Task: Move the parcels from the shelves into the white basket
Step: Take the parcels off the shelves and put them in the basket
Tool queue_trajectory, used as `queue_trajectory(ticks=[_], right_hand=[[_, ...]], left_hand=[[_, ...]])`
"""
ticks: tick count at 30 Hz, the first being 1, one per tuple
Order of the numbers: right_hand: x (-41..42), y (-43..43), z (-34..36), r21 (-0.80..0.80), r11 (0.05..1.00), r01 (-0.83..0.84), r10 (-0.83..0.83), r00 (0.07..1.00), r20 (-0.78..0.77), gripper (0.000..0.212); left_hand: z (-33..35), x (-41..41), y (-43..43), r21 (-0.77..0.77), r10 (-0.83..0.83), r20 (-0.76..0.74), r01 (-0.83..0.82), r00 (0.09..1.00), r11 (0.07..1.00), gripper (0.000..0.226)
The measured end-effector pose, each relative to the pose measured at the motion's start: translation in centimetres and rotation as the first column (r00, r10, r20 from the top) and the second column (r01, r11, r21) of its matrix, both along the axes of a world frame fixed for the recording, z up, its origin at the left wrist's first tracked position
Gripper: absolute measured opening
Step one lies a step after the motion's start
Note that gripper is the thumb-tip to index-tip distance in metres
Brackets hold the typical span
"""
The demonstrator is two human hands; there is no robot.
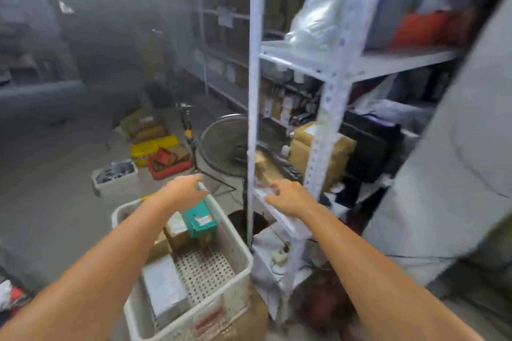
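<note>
Both arms stretch forward from the bottom of the view, bare to the elbow. The right hand reaches toward the white metal shelves, palm down, fingers spread loosely and blurred by motion; its grip is unclenched and holds nothing, the fingertips lying at the front edge of a low shelf board. Whether they touch the board cannot be told through the blur. Just beyond those fingertips, on that shelf, sits a small tan parcel, also blurred. Farther back and to the right of it, behind the perforated upright, stands a larger brown cardboard parcel with a black box beside it.

The left hand hangs over the far end of the white basket, wrist bent, fingers curled a little downward but empty, its grip likewise loose. Directly under it in the basket lies a teal box, resting against a brown box; nearer the person, a flat grey-white parcel lies on the basket's perforated bottom.

Beyond the left hand a standing fan faces away on the floor, and farther off sit a red crate, a yellow crate and a small white bin.
</note>
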State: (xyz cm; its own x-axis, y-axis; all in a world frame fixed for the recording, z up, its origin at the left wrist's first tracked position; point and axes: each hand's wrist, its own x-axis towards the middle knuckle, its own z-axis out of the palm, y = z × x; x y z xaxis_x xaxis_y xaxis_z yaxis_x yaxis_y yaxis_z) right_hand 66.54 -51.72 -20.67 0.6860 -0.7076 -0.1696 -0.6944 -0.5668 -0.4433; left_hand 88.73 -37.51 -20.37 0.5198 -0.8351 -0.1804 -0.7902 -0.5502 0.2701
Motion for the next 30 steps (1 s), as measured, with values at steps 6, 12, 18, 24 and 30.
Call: queue_trajectory(ticks=[6,12,18,24,30], right_hand=[[-19.3,-3.5,5.4,-0.112,0.959,0.260,-0.261,0.965,0.006,0.042],[-37.8,-6.8,10.5,-0.169,0.762,0.625,-0.629,0.776,0.036,0.053],[-51.9,-4.7,13.6,-0.215,0.459,0.862,-0.870,0.485,0.087,0.040],[-61.6,1.6,14.3,-0.218,0.152,0.964,-0.978,0.179,0.108,0.029],[-69.9,7.6,14.1,-0.143,-0.118,0.983,-0.985,-0.098,0.139,0.039]], left_hand=[[4.7,-15.4,-7.0,-0.102,-0.215,-0.009,0.213,0.977,0.972,0.040],[8.5,-30.4,-17.6,-0.117,-0.573,-0.002,0.569,0.819,0.814,0.043],[11.4,-44.3,-28.0,-0.188,-0.793,0.040,0.784,0.608,0.592,0.042],[12.3,-57.9,-32.7,-0.218,-0.935,0.020,0.914,0.354,0.341,0.039],[12.0,-71.4,-31.0,-0.245,-0.992,0.004,0.962,0.127,0.122,0.039]])
